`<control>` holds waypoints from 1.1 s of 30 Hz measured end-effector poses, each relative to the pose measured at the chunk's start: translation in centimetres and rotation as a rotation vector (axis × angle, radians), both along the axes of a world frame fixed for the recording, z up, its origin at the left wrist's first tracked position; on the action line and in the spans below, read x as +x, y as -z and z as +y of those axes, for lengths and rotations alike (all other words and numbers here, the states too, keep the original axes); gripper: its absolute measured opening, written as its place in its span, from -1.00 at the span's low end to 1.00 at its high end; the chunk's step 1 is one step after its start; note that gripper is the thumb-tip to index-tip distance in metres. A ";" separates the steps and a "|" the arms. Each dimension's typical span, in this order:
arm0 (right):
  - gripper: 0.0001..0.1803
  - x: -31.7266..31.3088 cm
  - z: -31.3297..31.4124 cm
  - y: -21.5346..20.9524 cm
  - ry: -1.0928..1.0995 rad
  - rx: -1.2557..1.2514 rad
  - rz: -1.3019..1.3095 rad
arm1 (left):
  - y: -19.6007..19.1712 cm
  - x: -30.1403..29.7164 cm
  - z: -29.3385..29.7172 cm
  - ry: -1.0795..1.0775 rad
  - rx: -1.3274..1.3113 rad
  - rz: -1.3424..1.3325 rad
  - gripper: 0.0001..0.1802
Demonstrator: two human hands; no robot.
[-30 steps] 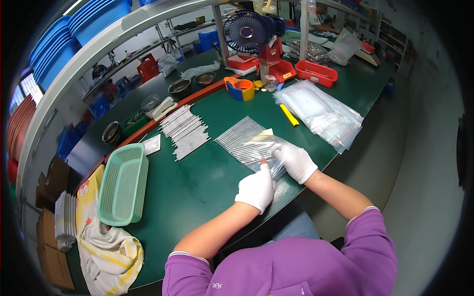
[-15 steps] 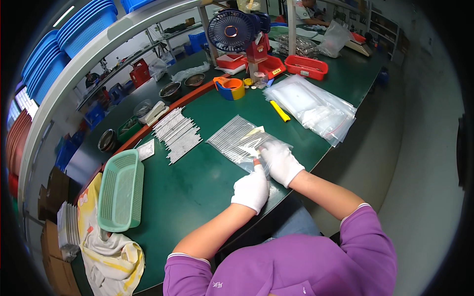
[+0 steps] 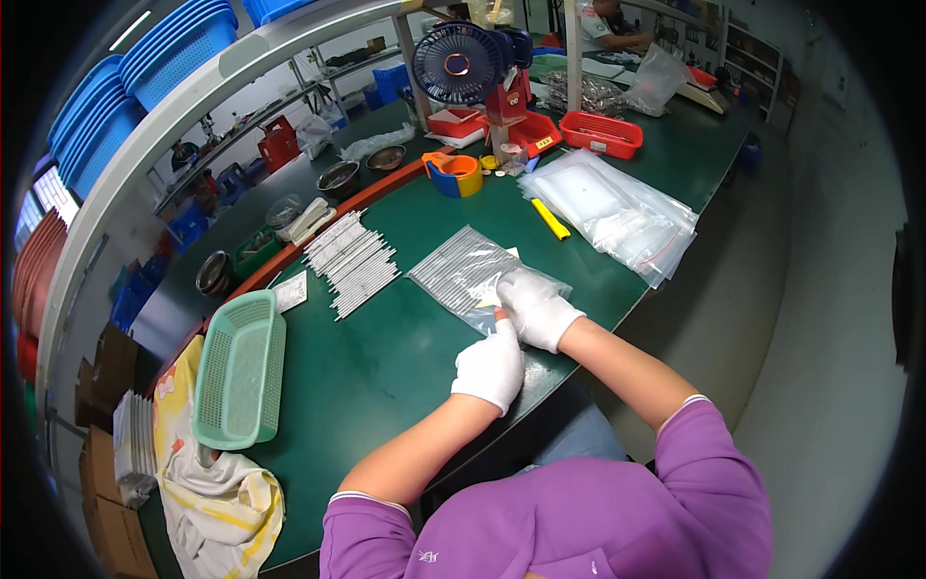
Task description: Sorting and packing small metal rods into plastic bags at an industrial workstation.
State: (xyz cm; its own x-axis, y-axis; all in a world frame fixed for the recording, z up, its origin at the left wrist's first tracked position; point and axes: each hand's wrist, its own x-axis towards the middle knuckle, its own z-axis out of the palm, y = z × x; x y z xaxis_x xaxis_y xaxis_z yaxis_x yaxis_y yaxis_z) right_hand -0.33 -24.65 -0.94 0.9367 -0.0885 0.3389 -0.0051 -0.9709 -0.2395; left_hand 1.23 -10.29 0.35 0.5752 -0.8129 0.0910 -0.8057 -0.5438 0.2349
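A clear plastic bag point(image 3: 453, 262) filled with a row of thin grey metal rods lies flat on the green table in front of me. My left hand point(image 3: 490, 367), in a white glove with a bare fingertip showing, is closed at the near edge of the bag's open-looking right end. Also gloved in white, my right hand point(image 3: 536, 309) has its fingers curled over the same end, pressing on the bag. The palms and the exact grip are hidden. To the left lies a loose row of similar rods point(image 3: 349, 265).
A stack of clear bags point(image 3: 608, 207) and a yellow cutter point(image 3: 550, 219) lie beyond my right hand. At left stand a green basket point(image 3: 275, 386) and a cloth point(image 3: 227, 511). Farther back are a tape roll point(image 3: 453, 179), red trays point(image 3: 601, 135) and a fan point(image 3: 456, 64).
My right hand has slid slightly left and inward over the bag's end, covering more of it. My left hand has hardly moved. The whole view has shifted a little.
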 end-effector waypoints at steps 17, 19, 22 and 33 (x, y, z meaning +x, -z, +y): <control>-0.89 7.6 -5.4 -14.1 -0.105 -0.816 -0.318 | -13.6 13.8 -0.6 -0.305 -0.544 0.453 -0.74; -0.89 9.1 -5.0 -16.1 -0.021 -0.849 -0.369 | -16.0 16.8 -0.8 -0.191 -0.227 0.044 -0.74; -0.90 10.0 -4.1 -17.1 0.017 -0.838 -0.386 | -14.9 21.2 -0.7 -0.198 -0.282 0.021 -0.69; -0.84 12.6 -4.4 -17.9 0.156 -0.968 -0.287 | -10.1 28.6 -4.6 0.177 -0.503 -0.226 -0.88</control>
State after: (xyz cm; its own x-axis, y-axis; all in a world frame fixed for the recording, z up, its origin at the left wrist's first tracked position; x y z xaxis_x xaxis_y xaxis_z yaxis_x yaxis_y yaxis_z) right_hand 12.22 -29.03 17.00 0.8101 0.2283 0.5400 -0.2142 -0.7421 0.6351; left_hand 29.86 -14.91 10.47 0.3560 -0.7197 0.5961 -0.9343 -0.2624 0.2411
